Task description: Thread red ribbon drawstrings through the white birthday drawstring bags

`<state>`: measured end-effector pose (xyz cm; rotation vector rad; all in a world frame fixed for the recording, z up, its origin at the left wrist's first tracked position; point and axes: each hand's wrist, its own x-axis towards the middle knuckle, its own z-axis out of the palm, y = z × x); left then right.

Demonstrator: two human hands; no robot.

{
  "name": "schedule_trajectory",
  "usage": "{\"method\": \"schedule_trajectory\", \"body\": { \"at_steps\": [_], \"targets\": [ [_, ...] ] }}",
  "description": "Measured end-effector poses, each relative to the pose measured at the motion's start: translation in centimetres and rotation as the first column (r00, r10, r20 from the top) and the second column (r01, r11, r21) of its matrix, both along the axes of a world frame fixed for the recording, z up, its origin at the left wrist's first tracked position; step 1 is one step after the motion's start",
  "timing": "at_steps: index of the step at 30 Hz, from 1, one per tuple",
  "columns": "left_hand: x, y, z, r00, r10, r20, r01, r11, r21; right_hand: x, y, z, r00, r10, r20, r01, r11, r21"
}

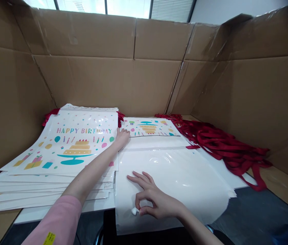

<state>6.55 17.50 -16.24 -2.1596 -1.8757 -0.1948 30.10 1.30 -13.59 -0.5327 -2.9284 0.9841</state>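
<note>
My left hand (122, 137) lies at the upper left corner of a large white sheet (169, 173), its fingers closed at the edge; what they hold, if anything, is hidden. Over the sheet's lower part, my right hand (156, 199) pinches a small white piece (135, 211) between thumb and index finger, the other fingers spread. A folded-over strip with a printed cake (148, 128) shows along the top of the sheet, with a thin dark line below it. One short red ribbon piece (193, 147) rests near the strip's right end.
Stacked "Happy Birthday" printed sheets (74, 139) lie on the left, with red ribbon at their top corners. A tangled heap of red ribbons (217, 143) is at the right. Tall cardboard walls (103, 81) enclose the back and both sides.
</note>
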Motion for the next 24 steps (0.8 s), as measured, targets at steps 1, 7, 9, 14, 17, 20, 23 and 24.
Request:
{"method": "schedule_trajectory", "body": {
  "at_steps": [1, 7, 9, 14, 17, 20, 23, 24],
  "targets": [
    [0.0, 0.0, 0.0, 1.000, 0.001, 0.003, -0.001, 1.000, 0.001, 0.0, 0.0, 0.0, 1.000, -0.001, -0.002, 0.001, 1.000, 0.000],
    [0.0, -0.8, 0.2, 0.999, -0.011, 0.033, 0.011, 1.000, 0.016, 0.0, 0.2, -0.2, 1.000, 0.001, 0.003, -0.001, 1.000, -0.018],
    [-0.3, -1.5, 0.5, 0.998, -0.024, 0.055, 0.022, 1.000, 0.022, 0.2, 0.4, -0.3, 1.000, 0.009, 0.004, -0.009, 0.999, -0.031],
    [-2.3, -4.2, 1.9, 0.990, -0.072, 0.123, 0.070, 0.997, 0.019, 1.2, 1.1, -0.4, 1.000, 0.011, -0.029, -0.013, 0.999, -0.041],
    [-3.7, -6.3, 2.2, 0.982, -0.088, 0.166, 0.087, 0.996, 0.010, 1.8, 1.4, -0.4, 0.998, 0.012, -0.055, -0.015, 0.999, -0.052],
    [-4.7, -8.0, 1.6, 0.976, -0.072, 0.207, 0.073, 0.997, 0.004, 2.0, 1.4, -0.5, 0.998, 0.013, -0.064, -0.017, 0.998, -0.053],
    [-5.0, -9.0, 0.5, 0.969, -0.046, 0.241, 0.045, 0.999, 0.009, 1.9, 1.3, -0.6, 0.998, 0.012, -0.064, -0.014, 0.999, -0.041],
    [-5.0, -9.1, 0.2, 0.968, -0.040, 0.249, 0.038, 0.999, 0.014, 1.9, 1.2, -0.6, 0.998, 0.010, -0.065, -0.013, 0.999, -0.040]
  ]
}}
